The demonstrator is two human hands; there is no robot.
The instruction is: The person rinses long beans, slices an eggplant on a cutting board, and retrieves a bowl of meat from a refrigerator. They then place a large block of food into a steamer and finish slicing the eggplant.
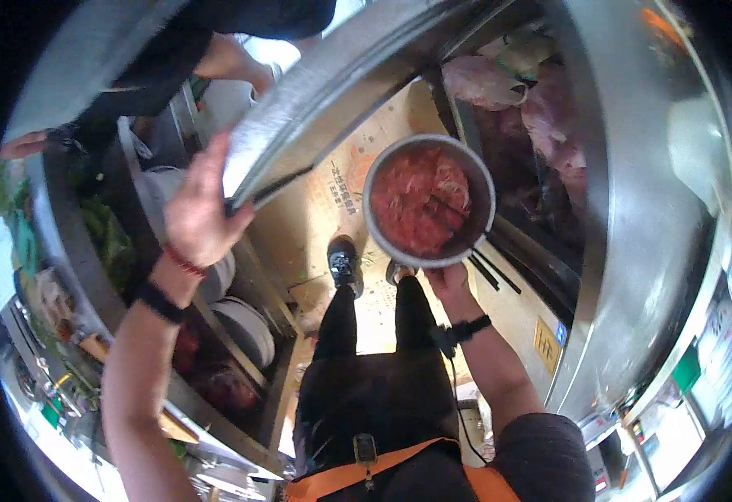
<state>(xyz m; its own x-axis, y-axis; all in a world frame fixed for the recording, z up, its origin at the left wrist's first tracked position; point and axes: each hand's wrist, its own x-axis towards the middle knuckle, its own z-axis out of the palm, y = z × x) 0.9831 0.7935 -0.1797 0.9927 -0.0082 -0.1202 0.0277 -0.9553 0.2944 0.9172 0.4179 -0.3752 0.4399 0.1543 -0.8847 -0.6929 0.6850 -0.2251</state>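
Note:
My right hand (447, 281) grips a round metal pot (485, 230) from its near side and underneath, the fingers partly hidden below it. Raw red meat (420, 201) in thin pieces fills the pot, with thin dark sticks lying across it. To the left, my left hand (202, 213) holds the end of a metal door (299, 100), fingers along its outer side and thumb at the lower edge. The door stands swung out from a stainless steel cabinet (634, 209) on the right. Bags of meat (554, 117) lie inside that cabinet, beyond the pot.
Flattened cardboard (332, 180) with printing covers the floor under my shoes (344, 263). Shelving on the left holds white round containers (244, 326) and leafy greens (106, 230). Another person's arm (232, 63) shows beyond the door at the upper left.

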